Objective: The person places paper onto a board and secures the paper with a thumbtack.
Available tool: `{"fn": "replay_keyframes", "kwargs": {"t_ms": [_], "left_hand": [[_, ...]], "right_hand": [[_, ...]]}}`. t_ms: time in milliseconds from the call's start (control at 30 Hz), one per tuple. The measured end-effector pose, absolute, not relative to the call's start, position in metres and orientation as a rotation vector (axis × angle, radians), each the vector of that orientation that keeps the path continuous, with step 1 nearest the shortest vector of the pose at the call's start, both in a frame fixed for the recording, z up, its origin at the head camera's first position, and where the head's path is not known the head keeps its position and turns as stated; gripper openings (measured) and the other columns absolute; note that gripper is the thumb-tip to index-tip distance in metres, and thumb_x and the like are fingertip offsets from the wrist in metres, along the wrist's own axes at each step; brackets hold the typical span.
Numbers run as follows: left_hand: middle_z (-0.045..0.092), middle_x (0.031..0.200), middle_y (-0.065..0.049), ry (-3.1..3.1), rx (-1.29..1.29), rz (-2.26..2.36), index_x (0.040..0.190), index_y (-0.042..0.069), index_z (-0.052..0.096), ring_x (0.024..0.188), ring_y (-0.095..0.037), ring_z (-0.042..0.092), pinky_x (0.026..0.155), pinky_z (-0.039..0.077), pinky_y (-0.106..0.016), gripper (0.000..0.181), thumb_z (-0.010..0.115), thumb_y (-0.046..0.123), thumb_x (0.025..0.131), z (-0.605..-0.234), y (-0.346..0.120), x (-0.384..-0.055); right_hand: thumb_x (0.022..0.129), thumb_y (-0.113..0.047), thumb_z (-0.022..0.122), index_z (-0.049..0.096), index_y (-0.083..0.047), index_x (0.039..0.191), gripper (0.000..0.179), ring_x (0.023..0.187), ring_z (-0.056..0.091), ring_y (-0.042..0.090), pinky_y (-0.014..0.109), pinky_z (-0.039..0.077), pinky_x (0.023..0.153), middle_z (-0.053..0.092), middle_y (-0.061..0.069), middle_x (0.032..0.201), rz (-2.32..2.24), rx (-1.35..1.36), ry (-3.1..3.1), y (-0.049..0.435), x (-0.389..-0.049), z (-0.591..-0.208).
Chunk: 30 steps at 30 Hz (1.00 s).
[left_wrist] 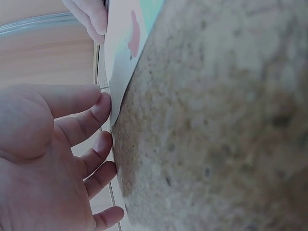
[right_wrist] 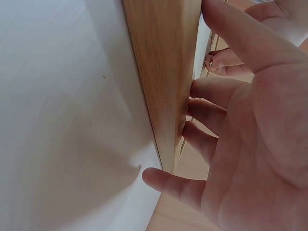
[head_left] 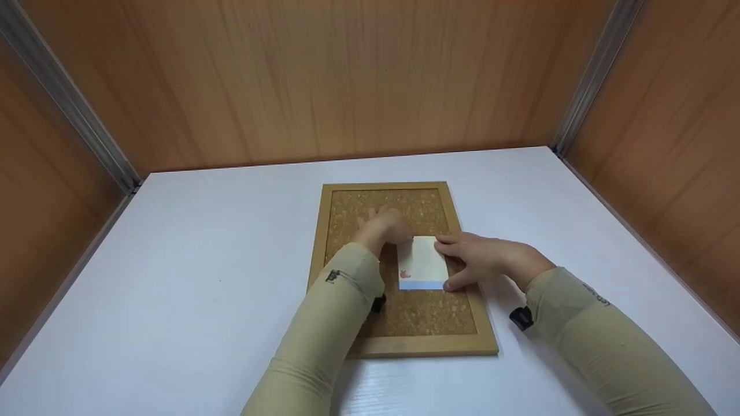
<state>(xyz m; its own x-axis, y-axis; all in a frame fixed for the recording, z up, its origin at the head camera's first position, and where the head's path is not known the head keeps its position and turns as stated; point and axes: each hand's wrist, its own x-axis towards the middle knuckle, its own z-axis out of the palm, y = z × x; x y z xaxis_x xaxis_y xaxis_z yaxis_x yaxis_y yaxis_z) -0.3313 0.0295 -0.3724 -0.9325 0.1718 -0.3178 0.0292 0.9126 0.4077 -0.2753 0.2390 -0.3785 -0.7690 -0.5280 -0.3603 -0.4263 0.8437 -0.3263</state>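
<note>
A pale note card [head_left: 422,261] with a blue band along its lower edge and a small red mark lies on the framed cork board [head_left: 425,318]. My left hand [head_left: 384,226] is at the card's upper left corner. Thumb and forefinger pinch a pin, whose thin metal needle [left_wrist: 104,88] points at the card; its head is hidden by the fingertips. The other left fingers touch or hover close to the cork. From the right side, my right hand [head_left: 484,257] rests on the card, thumb at the lower right corner and fingertips at the upper right.
The board's wooden frame [head_left: 425,346] stands slightly above the white table [head_left: 202,277]. Wood-grain panels [head_left: 347,81] wall the table at the back and both sides, joined by metal posts [head_left: 598,75] at the corners.
</note>
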Motion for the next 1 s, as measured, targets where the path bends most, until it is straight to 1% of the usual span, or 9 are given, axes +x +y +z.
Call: {"fn": "replay_keyframes", "kwargs": {"t_ms": [167,433,667,800,1000], "left_hand": [[0.033,0.162,-0.013,2.717,0.154,0.587,0.145,0.007,0.056,0.152,-0.037,0.015,0.121,0.006,-0.059,0.053,0.063,0.032,0.098,-0.3726,0.0285,-0.3314],[0.033,0.162,-0.013,2.716,0.138,0.578,0.146,0.008,0.055,0.152,-0.036,0.015,0.121,0.005,-0.059,0.053,0.061,0.032,0.099,-0.3721,0.0297,-0.3307],[0.028,0.165,-0.013,2.703,0.105,0.574,0.148,0.009,0.053,0.154,-0.035,0.006,0.121,0.001,-0.058,0.051,0.058,0.028,0.101,-0.37,0.0347,-0.3276],[0.03,0.164,-0.013,2.705,0.093,0.58,0.147,0.009,0.055,0.154,-0.034,0.007,0.121,0.001,-0.057,0.05,0.06,0.026,0.1,-0.3697,0.0363,-0.3267],[0.034,0.162,-0.013,2.711,0.096,0.589,0.143,0.009,0.059,0.153,-0.035,0.01,0.121,0.002,-0.058,0.046,0.061,0.024,0.099,-0.37,0.038,-0.327]], "right_hand": [[0.089,-0.052,0.075,0.023,-0.015,0.162,0.097,0.153,0.012,0.035,0.055,0.02,0.12,0.014,0.008,0.169,-0.32,-0.687,2.577,0.2382,-0.2752,-0.3786],[0.089,-0.054,0.075,0.024,-0.015,0.162,0.097,0.154,0.011,0.035,0.055,0.019,0.12,0.013,0.008,0.169,-0.317,-0.694,2.575,0.2393,-0.276,-0.3792],[0.09,-0.053,0.074,0.025,-0.012,0.162,0.096,0.153,0.014,0.036,0.055,0.021,0.119,0.016,0.012,0.168,-0.297,-0.736,2.576,0.2428,-0.2757,-0.3805],[0.089,-0.055,0.074,0.025,-0.013,0.162,0.097,0.153,0.012,0.035,0.054,0.02,0.12,0.014,0.01,0.169,-0.296,-0.714,2.571,0.243,-0.275,-0.3805],[0.089,-0.054,0.075,0.025,-0.013,0.162,0.098,0.153,0.013,0.035,0.055,0.02,0.12,0.016,0.009,0.169,-0.316,-0.703,2.573,0.243,-0.2746,-0.378]]}}
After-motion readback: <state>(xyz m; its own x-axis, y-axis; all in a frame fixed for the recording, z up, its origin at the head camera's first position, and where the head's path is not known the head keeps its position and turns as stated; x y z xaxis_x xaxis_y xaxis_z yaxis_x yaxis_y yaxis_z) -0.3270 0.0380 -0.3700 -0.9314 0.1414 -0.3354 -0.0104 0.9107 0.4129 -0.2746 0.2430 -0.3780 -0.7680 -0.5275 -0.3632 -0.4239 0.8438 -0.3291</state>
